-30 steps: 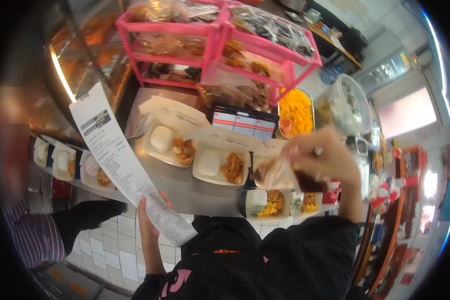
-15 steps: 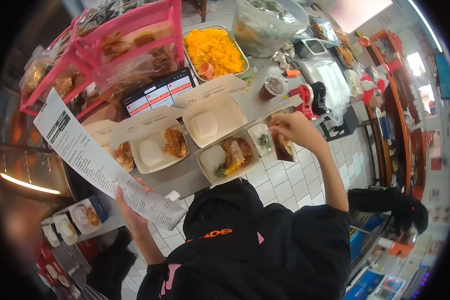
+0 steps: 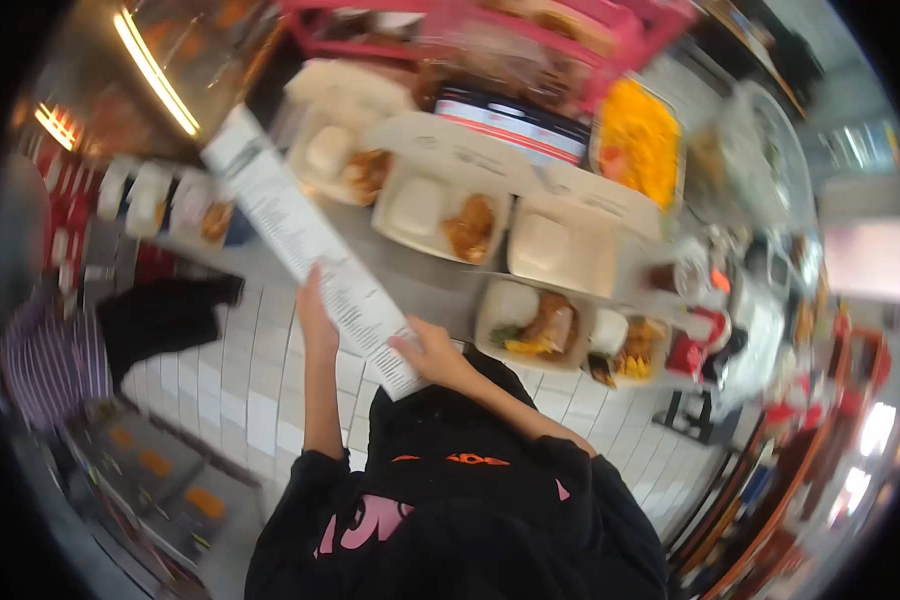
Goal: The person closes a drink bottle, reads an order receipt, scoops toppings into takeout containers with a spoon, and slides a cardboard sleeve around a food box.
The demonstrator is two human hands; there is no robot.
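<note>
A person grips a long printed receipt [image 3: 308, 245] two-handed, the left hand [image 3: 316, 318] closed on its left edge below the middle, the right hand [image 3: 436, 356] pinching its right edge near the bottom. Above the grip, the paper slants up and left, beside open food boxes [image 3: 595, 260] on a counter [image 3: 400, 265].

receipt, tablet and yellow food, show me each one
Receipt [image 3: 352, 296], head view: printed middle of the strip.
Tablet [image 3: 515, 125], head view: centre of the lit screen.
Yellow food [image 3: 640, 142], head view: middle of the heap.
</note>
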